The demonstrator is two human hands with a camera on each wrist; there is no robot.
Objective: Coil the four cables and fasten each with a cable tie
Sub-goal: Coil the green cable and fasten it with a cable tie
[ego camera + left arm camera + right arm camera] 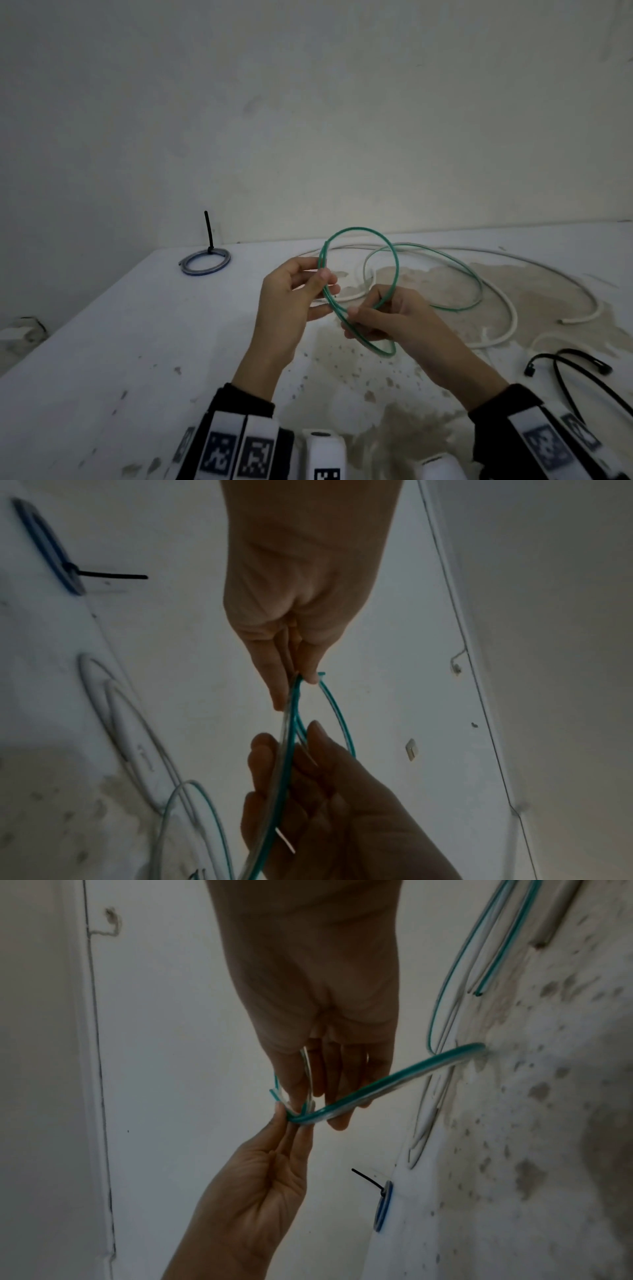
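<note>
A thin green cable (359,229) is wound into a few loops held in the air above the white table (102,342). My left hand (325,284) pinches the loops at their left side between thumb and fingers. My right hand (356,315) grips the lower part of the same loops. The rest of the green cable trails to the right and lies on the table. In the left wrist view the left hand (291,691) and right hand (308,791) meet on the green cable (291,750). A short cut end pokes out beside the thumb.
A blue coil (202,273) fastened with a black cable tie lies at the table's far left corner. A long white cable (512,318) sprawls across the stained right half. Loose black cable ties (529,370) lie near the right. A wall rises behind the table.
</note>
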